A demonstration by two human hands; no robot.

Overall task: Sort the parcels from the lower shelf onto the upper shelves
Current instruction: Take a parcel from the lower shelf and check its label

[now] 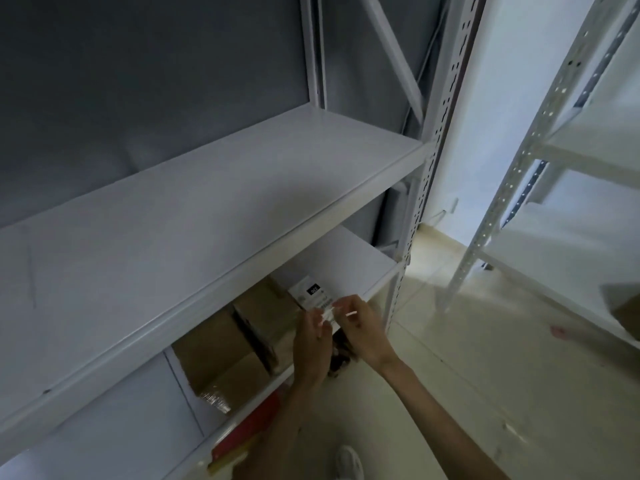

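Both hands, left hand and right hand, pinched a white labelled parcel at the lower shelf; brown cardboard boxes sat beside it; upper shelf bare.

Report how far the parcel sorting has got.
Done: nothing visible; the upper shelf is bare. In hand: the left hand and right hand pinch a white labelled parcel. Left: brown cardboard boxes remain on the lower shelf.
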